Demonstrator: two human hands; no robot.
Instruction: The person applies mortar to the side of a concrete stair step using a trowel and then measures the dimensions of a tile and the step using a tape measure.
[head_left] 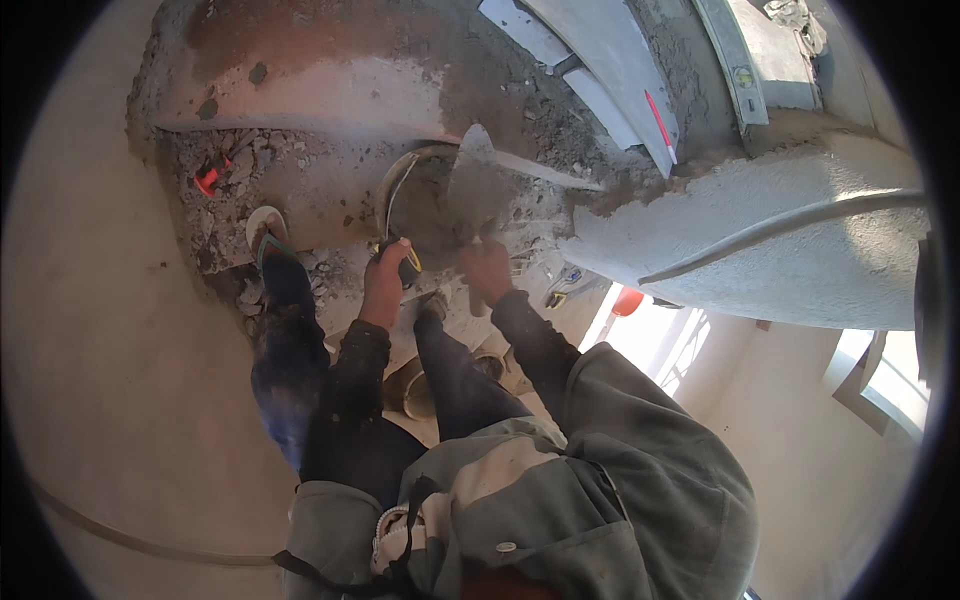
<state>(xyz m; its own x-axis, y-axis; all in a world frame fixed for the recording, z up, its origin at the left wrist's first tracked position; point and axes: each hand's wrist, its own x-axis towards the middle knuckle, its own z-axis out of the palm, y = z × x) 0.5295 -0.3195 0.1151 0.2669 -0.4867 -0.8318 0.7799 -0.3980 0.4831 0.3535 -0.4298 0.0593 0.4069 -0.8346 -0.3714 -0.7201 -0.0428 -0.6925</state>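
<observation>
At one bucket point(386, 200): left hand point(381, 285); right hand point(484, 270), one trowel point(472, 165).

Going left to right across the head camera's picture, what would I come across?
Small red object, sandalled foot, the person's left hand, right hand, thin red stick, spirit level.

1. The right hand point(485, 272) is blurred, covering part of the trowel's point(473, 168) grip.
2. Trowel and hand hide the bucket's point(389, 190) right side.
3. The left hand point(383, 285) partly hides a black-and-yellow object point(411, 266), kind unclear.
4. The far edge cuts off the spirit level point(733, 70).
</observation>
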